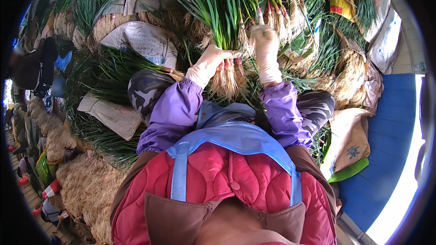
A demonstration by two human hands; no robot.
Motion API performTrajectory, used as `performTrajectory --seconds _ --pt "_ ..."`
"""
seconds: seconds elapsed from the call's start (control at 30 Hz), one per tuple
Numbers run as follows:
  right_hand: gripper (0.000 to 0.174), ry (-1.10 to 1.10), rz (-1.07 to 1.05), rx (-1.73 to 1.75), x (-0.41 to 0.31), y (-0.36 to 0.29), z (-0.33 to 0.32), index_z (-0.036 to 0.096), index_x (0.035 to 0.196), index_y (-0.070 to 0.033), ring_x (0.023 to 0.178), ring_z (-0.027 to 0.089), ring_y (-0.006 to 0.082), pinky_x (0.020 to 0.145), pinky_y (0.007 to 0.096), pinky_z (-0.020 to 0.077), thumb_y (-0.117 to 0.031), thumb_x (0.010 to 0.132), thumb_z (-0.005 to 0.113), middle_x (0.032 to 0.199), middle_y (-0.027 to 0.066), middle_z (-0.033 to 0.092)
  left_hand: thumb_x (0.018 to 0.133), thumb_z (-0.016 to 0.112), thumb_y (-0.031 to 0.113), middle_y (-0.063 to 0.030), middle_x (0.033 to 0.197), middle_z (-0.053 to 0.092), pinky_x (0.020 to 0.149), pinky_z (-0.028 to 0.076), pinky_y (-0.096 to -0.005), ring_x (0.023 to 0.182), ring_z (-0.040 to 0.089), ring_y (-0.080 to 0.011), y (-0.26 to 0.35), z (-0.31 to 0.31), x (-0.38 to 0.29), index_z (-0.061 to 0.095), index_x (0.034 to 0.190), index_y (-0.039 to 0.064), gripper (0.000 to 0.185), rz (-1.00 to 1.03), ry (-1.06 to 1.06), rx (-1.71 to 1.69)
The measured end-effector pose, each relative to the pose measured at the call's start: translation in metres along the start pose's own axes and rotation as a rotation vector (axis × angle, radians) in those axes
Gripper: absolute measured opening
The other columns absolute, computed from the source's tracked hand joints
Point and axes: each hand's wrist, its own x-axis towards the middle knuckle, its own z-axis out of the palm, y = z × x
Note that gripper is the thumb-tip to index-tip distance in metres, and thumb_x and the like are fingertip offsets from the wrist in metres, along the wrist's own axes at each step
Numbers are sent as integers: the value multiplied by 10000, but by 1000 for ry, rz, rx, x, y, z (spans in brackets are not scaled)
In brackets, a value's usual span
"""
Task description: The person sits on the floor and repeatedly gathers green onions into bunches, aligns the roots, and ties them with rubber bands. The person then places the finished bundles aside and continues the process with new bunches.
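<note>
My left hand, in a pale glove, grips a bunch of young garlic-like plants around the stem bases. Its green leaves point away from me, and its pale roots hang towards my lap. To the right, my gloved right hand is curled into a fist, slightly blurred. Just beyond its knuckles are more plants with pinkish stem bases and long roots. Whether this fist holds a stem cannot be made out. Loose green leaves lie under both hands, between my bent knees.
Root-on plants lie heaped ahead and on both sides. Woven sacks lie among them, with another sack at right. A large root pile lies at lower left. A blue panel borders the right. Another person is at far left.
</note>
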Motion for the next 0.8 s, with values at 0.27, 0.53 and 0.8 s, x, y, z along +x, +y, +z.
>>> performTrajectory --seconds 0.27,0.53,0.8 --pt "222 -583 41 -1199 7 2 -104 694 1035 -74 807 694 207 754 340 550 -252 922 624 948 128 707 840 644 38 -139 1014 651 807 504 -371 925 626 -245 6 -4 -5 573 1129 -10 301 151 -199 -507" --pt "282 -503 175 105 4 -12 -3 657 1051 -59 710 660 141 604 330 527 -312 931 635 787 58 675 850 664 130 -101 795 675 533 472 -228 687 637 -167 7 2 -8 650 986 -26 207 96 -110 -219" --pt "159 -38 326 450 13 -10 8 654 995 -36 649 566 128 642 267 469 -176 946 597 797 47 657 917 605 208 9 680 436 691 440 -288 661 482 -136 5 -1 -18 499 929 86 162 175 -376 -644"
